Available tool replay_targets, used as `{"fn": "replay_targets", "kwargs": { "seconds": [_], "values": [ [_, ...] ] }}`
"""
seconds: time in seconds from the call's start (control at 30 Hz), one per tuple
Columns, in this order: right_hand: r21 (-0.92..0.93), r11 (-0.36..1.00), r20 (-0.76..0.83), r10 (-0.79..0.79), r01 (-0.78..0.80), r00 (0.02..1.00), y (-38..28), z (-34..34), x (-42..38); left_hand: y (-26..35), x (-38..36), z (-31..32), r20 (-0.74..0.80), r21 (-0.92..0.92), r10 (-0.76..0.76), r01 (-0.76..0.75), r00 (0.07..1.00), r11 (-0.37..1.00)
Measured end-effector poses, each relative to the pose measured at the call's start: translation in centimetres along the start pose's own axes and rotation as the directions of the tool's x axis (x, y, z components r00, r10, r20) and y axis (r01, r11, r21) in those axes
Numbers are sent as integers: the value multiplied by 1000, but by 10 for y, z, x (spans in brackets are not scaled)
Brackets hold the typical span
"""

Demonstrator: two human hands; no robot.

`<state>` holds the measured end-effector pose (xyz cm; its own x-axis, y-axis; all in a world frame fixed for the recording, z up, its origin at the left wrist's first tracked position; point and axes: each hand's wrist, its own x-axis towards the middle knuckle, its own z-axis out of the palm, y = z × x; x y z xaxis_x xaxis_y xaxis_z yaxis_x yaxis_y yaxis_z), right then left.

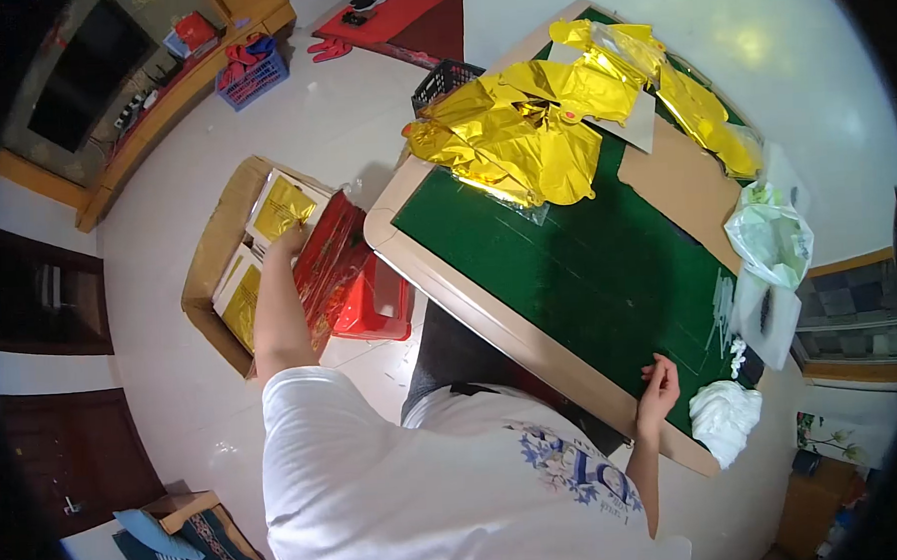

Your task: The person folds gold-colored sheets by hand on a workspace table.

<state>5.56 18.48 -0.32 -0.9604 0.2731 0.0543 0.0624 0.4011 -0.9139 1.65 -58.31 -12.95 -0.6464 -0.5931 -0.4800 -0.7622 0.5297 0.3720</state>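
Observation:
My left hand (288, 237) reaches down into an open cardboard box (210, 255) at the left. It touches a flat gold packet (277, 209) lying on white stacks; its fingertips are too small and hidden to tell a grip. A second gold packet (240, 311) lies nearer in the box, and red plastic-wrapped packs (332, 250) stand along its right side. My right hand (659, 389) rests at the near edge of the green-topped table (528, 266), fingers loosely bent and apart, holding nothing. Crumpled gold foil sheets (522, 127) cover the table's far part.
A red plastic stool (374, 303) stands between box and table. On the table lie brown cardboard (679, 175), a plastic bag (770, 234), thin clear sticks (720, 308) and a white cloth-like bundle (725, 420). A black crate (445, 83) is behind the table's corner.

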Motion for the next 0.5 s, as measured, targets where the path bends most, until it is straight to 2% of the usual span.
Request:
{"fn": "replay_targets", "kwargs": {
  "seconds": [0.03, 0.1, 0.13, 0.17, 0.2, 0.23, 0.33, 0.37, 0.4, 0.43, 0.47, 0.5],
  "values": [
    [-2, 1000, -1, -3, 3, 1000, 1, 1, 1, 12, -11, -6, 1, -4, 1, -1, 1000, 1000],
    [-33, 999, -10, -25, 25, 1000, 2, 2, 1, 73, -63, -40, -168, 345, 20, 39, 986, 938],
    [-39, 999, -26, 13, -14, 1000, -1, 4, 2, 100, -84, -50, -348, 300, 94, 16, 933, 954],
    [-43, 999, -45, 14, -16, 999, -4, 5, 2, 126, -104, -56, -517, 257, 156, -21, 842, 966],
    [-55, 998, -30, 19, -20, 999, -6, 6, 1, 153, -121, -59, -616, 247, 349, -248, 706, 937],
    [-69, 997, -14, 23, -24, 1000, -8, 6, 1, 178, -136, -59, -702, 258, 491, -459, 516, 850],
    [-80, 997, -31, -7, 4, 999, -10, 7, 1, 250, -160, -30, -559, 244, 747, -789, 361, 564],
    [-80, 997, -24, -4, 2, 1000, -11, 6, 1, 278, -179, -20, -471, 197, 805, -847, 361, 494],
    [-92, 996, -25, -23, 21, 999, -11, 6, 0, 297, -180, -5, -369, 250, 874, -873, 315, 419],
    [-94, 995, -43, -28, 24, 999, -11, 6, 0, 319, -179, 9, -243, 350, 904, -838, 351, 420],
    [-93, 995, -34, -41, 38, 999, -9, 5, -1, 334, -184, 23, -219, 321, 951, -905, 218, 281],
    [-92, 994, -26, -55, 52, 998, -8, 5, -2, 349, -177, 43, -256, 379, 966, -914, 47, 145]
  ]
}}
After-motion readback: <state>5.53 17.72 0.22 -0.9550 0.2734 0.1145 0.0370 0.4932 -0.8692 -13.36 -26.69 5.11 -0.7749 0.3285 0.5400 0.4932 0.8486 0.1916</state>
